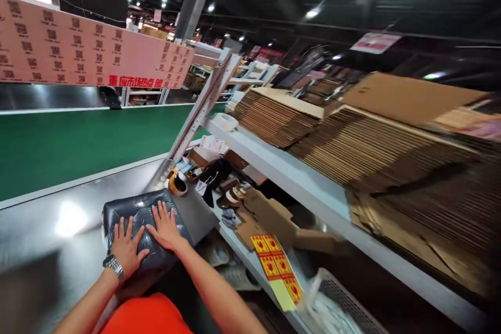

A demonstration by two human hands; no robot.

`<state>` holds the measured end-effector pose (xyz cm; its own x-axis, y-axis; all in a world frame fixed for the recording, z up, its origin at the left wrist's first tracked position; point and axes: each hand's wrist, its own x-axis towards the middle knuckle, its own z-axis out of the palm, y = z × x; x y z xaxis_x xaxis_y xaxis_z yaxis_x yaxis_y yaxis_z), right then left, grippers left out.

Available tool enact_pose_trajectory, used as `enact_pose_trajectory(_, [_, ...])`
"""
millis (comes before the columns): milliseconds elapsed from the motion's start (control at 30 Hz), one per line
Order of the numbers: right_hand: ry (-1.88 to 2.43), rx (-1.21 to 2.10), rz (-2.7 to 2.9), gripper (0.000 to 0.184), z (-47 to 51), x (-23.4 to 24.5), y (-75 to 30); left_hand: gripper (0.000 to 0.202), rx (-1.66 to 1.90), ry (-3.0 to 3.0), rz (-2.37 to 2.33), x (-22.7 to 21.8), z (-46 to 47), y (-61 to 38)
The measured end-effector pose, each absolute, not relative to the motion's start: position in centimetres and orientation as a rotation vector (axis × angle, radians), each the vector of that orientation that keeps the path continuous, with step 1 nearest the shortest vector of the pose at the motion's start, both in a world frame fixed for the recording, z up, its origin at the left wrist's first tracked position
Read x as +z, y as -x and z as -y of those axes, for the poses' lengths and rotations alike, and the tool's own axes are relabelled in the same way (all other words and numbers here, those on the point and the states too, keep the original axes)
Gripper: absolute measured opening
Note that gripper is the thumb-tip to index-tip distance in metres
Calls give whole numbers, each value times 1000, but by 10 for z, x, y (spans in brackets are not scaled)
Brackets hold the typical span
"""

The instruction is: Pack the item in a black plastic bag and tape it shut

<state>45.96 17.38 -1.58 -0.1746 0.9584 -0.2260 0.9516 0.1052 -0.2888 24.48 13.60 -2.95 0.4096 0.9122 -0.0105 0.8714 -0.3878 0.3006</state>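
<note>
At far left a pink banner (78, 49) hangs above a green conveyor belt (78, 141); it is printed with rows of small square code marks and a line of red Chinese characters along its lower edge, too blurred to read surely. Below the belt runs a grey steel table (50, 219), bare and shiny to the left of the hands.

The left hand (126, 248), a metal watch (114, 266) on its wrist, lies flat with fingers spread on the near left part of a black plastic parcel (144, 219). Just beside it the right hand (165, 227) also presses palm down, fingers slightly fanned, on the parcel's middle. Both forearms reach forward from an orange garment (146, 315). The parcel sits on the table near its right edge, with no readable label on it.

Past the parcel a roll of tape in a yellow dispenser (177, 181) stands near a slanted metal upright (199, 115). To the right, below the table edge, a lower shelf holds cardboard scraps and a sheet of yellow-and-red stickers (276, 266), their print unreadable. Above, a white shelf (282, 167) carries stacks of flattened cardboard boxes (371, 146), filling the right side.
</note>
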Motion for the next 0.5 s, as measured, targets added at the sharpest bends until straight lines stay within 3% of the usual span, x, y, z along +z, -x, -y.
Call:
enact_pose_trajectory(133, [1960, 753, 2277, 90, -175, -7, -468, 60, 122, -2409, -1568, 0, -157, -248])
enact_pose_trajectory(300, [1727, 918, 1733, 84, -199, -3, -501, 50, 411, -2528, -1607, 12, -195, -262])
enact_pose_trajectory(500, [1527, 557, 949, 67, -293, 54, -618, 60, 314, -2521, -1715, -21, -206, -289])
